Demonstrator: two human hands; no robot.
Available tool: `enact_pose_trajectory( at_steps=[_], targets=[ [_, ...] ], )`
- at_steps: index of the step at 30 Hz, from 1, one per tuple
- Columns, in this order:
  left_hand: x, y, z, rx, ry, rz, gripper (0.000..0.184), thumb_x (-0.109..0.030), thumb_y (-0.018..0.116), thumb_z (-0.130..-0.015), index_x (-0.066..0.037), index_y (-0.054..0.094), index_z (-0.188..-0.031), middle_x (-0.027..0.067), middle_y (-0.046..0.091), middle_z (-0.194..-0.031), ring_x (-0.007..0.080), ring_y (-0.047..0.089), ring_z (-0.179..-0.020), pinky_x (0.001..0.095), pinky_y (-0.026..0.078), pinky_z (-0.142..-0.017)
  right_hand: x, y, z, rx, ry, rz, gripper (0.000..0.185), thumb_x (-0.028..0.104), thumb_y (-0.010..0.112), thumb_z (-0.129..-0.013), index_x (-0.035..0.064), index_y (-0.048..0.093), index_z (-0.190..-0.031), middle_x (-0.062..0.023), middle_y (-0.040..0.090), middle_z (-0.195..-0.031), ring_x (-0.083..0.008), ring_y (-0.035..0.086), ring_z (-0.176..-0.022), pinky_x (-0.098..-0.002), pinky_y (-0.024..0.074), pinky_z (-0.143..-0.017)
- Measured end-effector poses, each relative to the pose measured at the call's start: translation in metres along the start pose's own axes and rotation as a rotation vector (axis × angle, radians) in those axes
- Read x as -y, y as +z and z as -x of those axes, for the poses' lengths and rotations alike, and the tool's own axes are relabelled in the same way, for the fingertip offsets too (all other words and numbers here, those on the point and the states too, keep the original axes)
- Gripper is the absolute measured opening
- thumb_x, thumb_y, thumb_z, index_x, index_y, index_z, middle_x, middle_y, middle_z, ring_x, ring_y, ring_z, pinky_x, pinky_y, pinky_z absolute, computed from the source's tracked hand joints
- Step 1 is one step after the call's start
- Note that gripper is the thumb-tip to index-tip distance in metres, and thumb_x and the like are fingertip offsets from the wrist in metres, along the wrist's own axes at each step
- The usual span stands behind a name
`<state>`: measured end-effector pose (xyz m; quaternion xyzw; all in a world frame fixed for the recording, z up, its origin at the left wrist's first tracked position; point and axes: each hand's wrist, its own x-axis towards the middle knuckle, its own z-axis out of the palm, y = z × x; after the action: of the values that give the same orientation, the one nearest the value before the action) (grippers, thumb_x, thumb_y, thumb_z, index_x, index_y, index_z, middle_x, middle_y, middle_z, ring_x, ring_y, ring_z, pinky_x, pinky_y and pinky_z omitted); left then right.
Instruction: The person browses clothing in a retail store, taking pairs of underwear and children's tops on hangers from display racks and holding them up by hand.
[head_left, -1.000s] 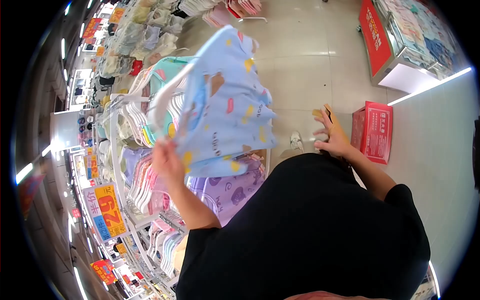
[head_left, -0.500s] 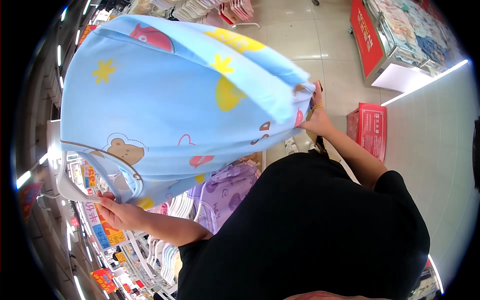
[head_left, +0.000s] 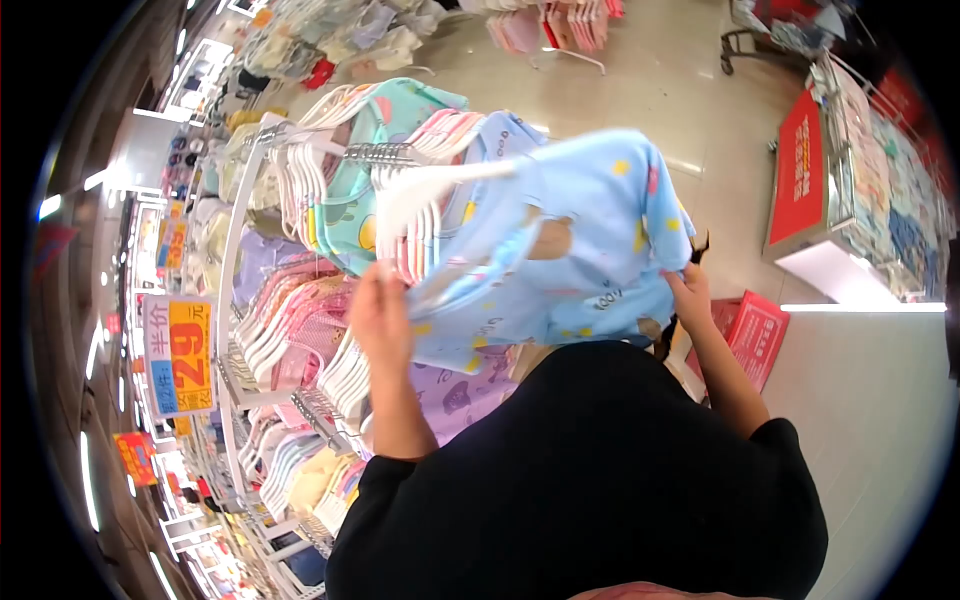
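Before me is a light blue garment printed with yellow shapes and a brown bear, spread between my two hands. A white hanger, smeared by motion, sits at its neck end. My left hand is closed at the lower end of this hanger, its fingers somewhat blurred. At the opposite end, my right hand pinches the lower edge of the cloth. The garment partly covers the hanging clothes behind it.
A white rack holds several garments on hangers, with a purple one below the blue cloth. A price sign hangs at left. To the right are a red box and a clothes bin.
The blue garment has come lower and farther right, its hanger end swinging up and right with my left hand. My right hand has moved right and down. More of the rack shows.
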<state>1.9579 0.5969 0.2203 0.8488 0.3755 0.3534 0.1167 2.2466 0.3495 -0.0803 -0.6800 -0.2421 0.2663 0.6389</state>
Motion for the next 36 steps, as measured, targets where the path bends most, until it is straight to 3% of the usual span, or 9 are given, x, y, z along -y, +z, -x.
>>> enact_pose_trajectory(
  at_steps=[11, 15, 18, 21, 24, 27, 31, 32, 36],
  targets=[
    [0.072, 0.106, 0.015, 0.25, -0.371, 0.298, 0.028, -0.026, 0.054, -0.097, -0.003, 0.061, -0.111, 0.0124, 0.06, -0.073, 0.0205, 0.06, -0.067, 0.0326, 0.046, -0.065, 0.048, 0.01, -0.023, 0.041, 0.022, -0.119, 0.026, 0.006, 0.06, -0.092, -0.0043, 0.062, -0.116, -0.0046, 0.067, -0.094, -0.0093, 0.06, -0.088, -0.0228, 0.0464, -0.081],
    [0.094, 0.131, 0.016, 0.226, -0.455, 0.421, 0.026, -0.023, 0.054, -0.097, -0.001, 0.06, -0.11, 0.0041, 0.058, -0.08, 0.0112, 0.053, -0.076, 0.0269, 0.045, -0.071, 0.058, 0.025, -0.039, 0.055, 0.042, -0.106, 0.03, 0.005, 0.061, -0.092, -0.0037, 0.06, -0.121, -0.0047, 0.068, -0.097, -0.0083, 0.059, -0.091, -0.0218, 0.0464, -0.081],
    [0.108, 0.148, 0.011, 0.233, -0.458, 0.384, 0.027, -0.023, 0.055, -0.097, -0.001, 0.06, -0.11, 0.0071, 0.061, -0.081, 0.0152, 0.057, -0.075, 0.0283, 0.045, -0.071, 0.063, 0.039, -0.048, 0.048, 0.041, -0.063, 0.031, 0.003, 0.062, -0.091, -0.0037, 0.06, -0.121, 0.0018, 0.062, -0.087, -0.0026, 0.052, -0.075, -0.0167, 0.0408, -0.067],
    [0.105, 0.159, 0.009, 0.273, -0.482, 0.239, 0.03, -0.028, 0.049, -0.097, -0.006, 0.057, -0.117, 0.0172, 0.064, -0.08, 0.037, 0.063, -0.075, 0.0423, 0.048, -0.069, 0.06, 0.038, -0.059, 0.095, 0.048, 0.008, 0.034, 0.003, 0.061, -0.091, -0.0019, 0.059, -0.124, 0.0047, 0.056, -0.08, -0.003, 0.05, -0.069, -0.0178, 0.041, -0.063],
    [0.107, 0.163, 0.002, 0.315, -0.508, 0.188, 0.034, -0.025, 0.052, -0.096, -0.004, 0.054, -0.123, 0.0186, 0.064, -0.094, 0.0367, 0.062, -0.087, 0.0433, 0.047, -0.075, 0.06, 0.047, -0.07, 0.086, 0.068, -0.036, 0.035, 0.004, 0.062, -0.09, -0.0017, 0.059, -0.125, 0.0069, 0.046, -0.072, -0.0015, 0.045, -0.06, -0.0169, 0.0385, -0.056],
    [0.11, 0.171, -0.002, 0.116, -0.232, 0.14, 0.043, -0.021, 0.056, -0.092, 0.001, 0.048, -0.128, 0.0239, 0.058, -0.114, 0.0399, 0.056, -0.104, 0.0437, 0.044, -0.087, 0.08, 0.061, -0.08, 0.037, 0.195, -0.049, 0.036, 0.004, 0.062, -0.091, -0.0004, 0.059, -0.126, 0.0065, 0.045, -0.07, -0.0023, 0.046, -0.059, -0.0186, 0.0413, -0.055],
    [0.101, 0.176, -0.011, 0.046, 0.04, 0.193, 0.056, -0.017, 0.063, -0.087, 0.007, 0.041, -0.132, 0.0261, 0.041, -0.139, 0.0446, 0.039, -0.128, 0.048, 0.031, -0.107, 0.081, 0.066, -0.096, 0.145, 0.116, 0.067, 0.03, 0.007, 0.063, -0.091, -0.0013, 0.062, -0.12, 0.0078, 0.042, -0.069, -0.0013, 0.039, -0.06, -0.0172, 0.0331, -0.056],
    [0.099, 0.183, -0.013, 0.009, 0.054, 0.332, 0.054, -0.018, 0.064, -0.084, 0.002, 0.046, -0.131, 0.0229, 0.037, -0.144, 0.0447, 0.031, -0.135, 0.0565, 0.021, -0.11, 0.081, 0.068, -0.097, 0.157, 0.108, 0.09, 0.026, 0.008, 0.064, -0.091, -0.0015, 0.065, -0.115, 0.008, 0.042, -0.069, -0.0014, 0.036, -0.061, -0.018, 0.0303, -0.056],
    [0.084, 0.192, -0.025, 0.248, 0.167, 0.121, 0.043, -0.023, 0.065, -0.081, -0.012, 0.058, -0.121, 0.0156, 0.041, -0.144, 0.038, 0.029, -0.139, 0.0654, 0.007, -0.108, 0.082, 0.073, -0.107, 0.184, 0.032, 0.234, 0.022, 0.011, 0.066, -0.09, 0.0003, 0.068, -0.109, 0.0086, 0.043, -0.065, -0.0016, 0.037, -0.059, -0.0197, 0.0318, -0.055]
  ],
)
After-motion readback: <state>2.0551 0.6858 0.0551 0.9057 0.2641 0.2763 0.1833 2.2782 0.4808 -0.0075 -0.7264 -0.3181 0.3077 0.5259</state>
